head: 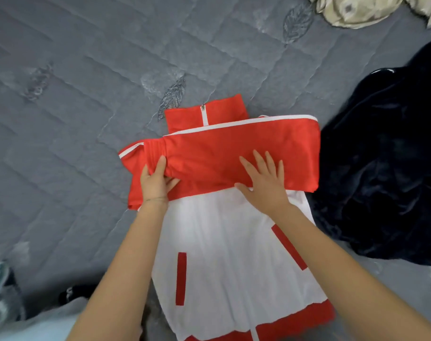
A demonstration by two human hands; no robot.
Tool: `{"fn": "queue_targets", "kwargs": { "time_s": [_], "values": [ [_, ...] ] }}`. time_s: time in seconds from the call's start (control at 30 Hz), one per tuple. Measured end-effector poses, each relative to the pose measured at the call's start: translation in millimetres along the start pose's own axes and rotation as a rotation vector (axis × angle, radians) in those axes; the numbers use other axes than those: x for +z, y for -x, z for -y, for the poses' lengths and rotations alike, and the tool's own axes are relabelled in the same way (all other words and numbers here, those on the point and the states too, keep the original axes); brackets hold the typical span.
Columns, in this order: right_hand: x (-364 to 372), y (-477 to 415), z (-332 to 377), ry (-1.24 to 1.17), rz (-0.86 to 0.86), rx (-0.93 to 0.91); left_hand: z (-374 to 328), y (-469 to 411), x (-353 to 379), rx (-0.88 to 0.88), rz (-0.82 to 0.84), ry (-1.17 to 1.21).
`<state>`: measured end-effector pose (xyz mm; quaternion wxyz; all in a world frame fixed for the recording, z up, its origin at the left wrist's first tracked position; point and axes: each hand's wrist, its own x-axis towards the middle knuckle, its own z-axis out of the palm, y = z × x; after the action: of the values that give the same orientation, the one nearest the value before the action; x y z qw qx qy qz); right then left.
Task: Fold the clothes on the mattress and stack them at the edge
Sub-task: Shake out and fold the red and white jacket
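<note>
Red-and-white zip jacket [234,254] lies front-up on the grey quilted mattress [74,94]; left hand [155,183] pinches its crossed sleeve [234,151], right hand [263,185] presses it, fingers straight. Navy velvet garment [381,156] lies just beside the jacket's right side; cream fabric [357,11] beyond.

No words to read here.
The red and white jacket [224,254] shows no lettering; a small white mark [69,290] on the dark item [80,295], lower left, is too blurred to read.
</note>
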<state>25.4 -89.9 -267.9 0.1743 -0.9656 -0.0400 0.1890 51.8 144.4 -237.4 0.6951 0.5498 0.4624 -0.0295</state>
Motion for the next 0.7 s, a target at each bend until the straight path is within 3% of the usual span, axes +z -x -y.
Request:
{"fn": "queue_targets", "kwargs": {
  "time_s": [0.27,0.37,0.43,0.53,0.6,0.7],
  "values": [
    [14.7,-20.0,10.6,0.082,0.073,0.069,7.9,-43.6,-76.6,-0.004,-0.242,-0.13],
    [16.4,-15.8,12.9,0.099,0.087,0.058,15.9,-44.8,-90.9,0.011,-0.276,-0.399],
    [16.8,-9.0,14.8,0.102,0.078,0.067,19.5,-37.4,-95.3,0.112,-0.29,-0.663],
    [18.4,7.7,21.0,0.07,0.038,0.067,22.2,-13.7,-96.2,0.416,-0.29,-0.987],
    [21.2,23.3,27.4,0.049,0.008,0.045,28.7,2.3,-94.9,0.597,-0.17,-1.089],
    [28.3,52.3,33.2,0.038,0.011,0.046,44.8,24.0,-94.9,0.683,0.011,-1.152]
  ]
}}
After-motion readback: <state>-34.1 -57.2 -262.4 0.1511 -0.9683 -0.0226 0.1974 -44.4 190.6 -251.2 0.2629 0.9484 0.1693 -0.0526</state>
